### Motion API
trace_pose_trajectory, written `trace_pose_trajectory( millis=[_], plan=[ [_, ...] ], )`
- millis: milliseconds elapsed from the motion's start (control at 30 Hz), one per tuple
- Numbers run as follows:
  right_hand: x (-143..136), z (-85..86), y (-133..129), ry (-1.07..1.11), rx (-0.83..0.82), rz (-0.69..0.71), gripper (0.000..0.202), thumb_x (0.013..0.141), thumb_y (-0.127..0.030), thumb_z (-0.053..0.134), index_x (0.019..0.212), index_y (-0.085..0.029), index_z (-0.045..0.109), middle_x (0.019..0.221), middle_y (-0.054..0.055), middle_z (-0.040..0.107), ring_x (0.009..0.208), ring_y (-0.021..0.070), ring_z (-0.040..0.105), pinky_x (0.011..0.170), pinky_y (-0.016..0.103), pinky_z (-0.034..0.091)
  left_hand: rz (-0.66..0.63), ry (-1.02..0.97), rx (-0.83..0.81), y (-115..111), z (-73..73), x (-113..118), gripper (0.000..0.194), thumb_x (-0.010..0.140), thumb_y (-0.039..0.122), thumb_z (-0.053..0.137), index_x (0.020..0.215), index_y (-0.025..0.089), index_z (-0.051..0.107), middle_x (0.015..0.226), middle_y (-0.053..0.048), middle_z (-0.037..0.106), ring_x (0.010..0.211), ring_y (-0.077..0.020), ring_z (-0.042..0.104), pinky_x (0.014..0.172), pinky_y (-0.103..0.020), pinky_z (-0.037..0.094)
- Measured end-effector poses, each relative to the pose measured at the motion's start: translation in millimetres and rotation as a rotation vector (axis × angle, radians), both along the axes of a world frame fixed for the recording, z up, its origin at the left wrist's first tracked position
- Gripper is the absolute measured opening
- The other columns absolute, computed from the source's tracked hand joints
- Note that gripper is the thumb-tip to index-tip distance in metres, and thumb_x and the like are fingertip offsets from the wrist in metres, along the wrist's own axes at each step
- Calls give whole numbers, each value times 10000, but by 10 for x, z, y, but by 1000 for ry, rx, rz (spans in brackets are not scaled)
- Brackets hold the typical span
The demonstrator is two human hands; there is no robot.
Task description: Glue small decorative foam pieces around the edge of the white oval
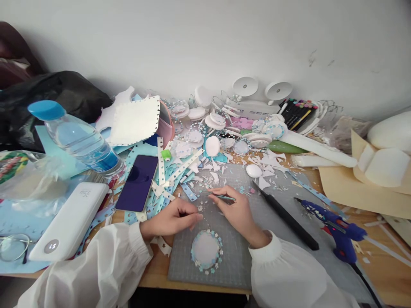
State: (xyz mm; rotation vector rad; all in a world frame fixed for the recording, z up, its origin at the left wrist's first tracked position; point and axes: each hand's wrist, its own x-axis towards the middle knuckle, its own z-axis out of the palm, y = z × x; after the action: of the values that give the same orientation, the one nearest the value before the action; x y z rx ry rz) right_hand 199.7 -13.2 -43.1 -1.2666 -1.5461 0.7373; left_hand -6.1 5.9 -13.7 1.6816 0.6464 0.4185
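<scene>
My right hand (233, 208) pinches a pair of slim tweezers (223, 197), whose tips point left over tiny paper bits on the grey cutting mat (236, 269). Whether the tips hold a piece is too small to tell. Loosely curled, my left hand (175, 217) rests at the mat's left side, thumb and forefinger close together, with nothing visible in them. Nearer to me, between the hands, lies a round white disc (206, 249) ringed with small blue and white star or flower shapes. Neither hand touches it.
Left of the mat are a phone (137, 183), a white power bank (71, 222) and a water bottle (80, 139). A black-handled pen-like tool (289, 218) and a blue glue gun (334, 226) lie right. Decorated discs (194, 137) and paper scraps (269, 161) crowd the back.
</scene>
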Motion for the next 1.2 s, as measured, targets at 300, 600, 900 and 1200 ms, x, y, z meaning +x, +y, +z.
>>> trace_pose_trajectory(
  millis=[300,600,900,1200],
  plan=[
    [17,46,-1,-29,-43,-59,143,831,-317,650,763,-193,668,754,32,720,773,196,696,683,299,531,-6,8,-12,-6,12,-4,431,907,343,492,529,137,512,496,25,427,469,-79,374,478,-214,280],
    [99,186,4,345,-253,-108,228,741,-379,748,697,-203,611,633,-4,677,596,151,658,584,264,526,89,-4,-77,-15,36,10,361,892,354,528,640,113,619,538,26,445,504,-79,361,484,-209,262],
    [108,242,-124,430,-162,63,173,800,-275,714,715,-227,571,690,-5,702,747,171,713,604,256,547,373,-128,-328,-29,-3,55,239,815,353,673,885,125,697,648,14,587,519,-60,422,496,-173,313],
    [69,290,-165,360,-84,96,126,794,-210,714,752,-225,597,817,26,737,822,185,726,624,260,573,417,-142,-369,-34,-53,39,233,779,355,713,823,126,716,692,-17,648,591,-89,530,545,-176,380]
  ],
)
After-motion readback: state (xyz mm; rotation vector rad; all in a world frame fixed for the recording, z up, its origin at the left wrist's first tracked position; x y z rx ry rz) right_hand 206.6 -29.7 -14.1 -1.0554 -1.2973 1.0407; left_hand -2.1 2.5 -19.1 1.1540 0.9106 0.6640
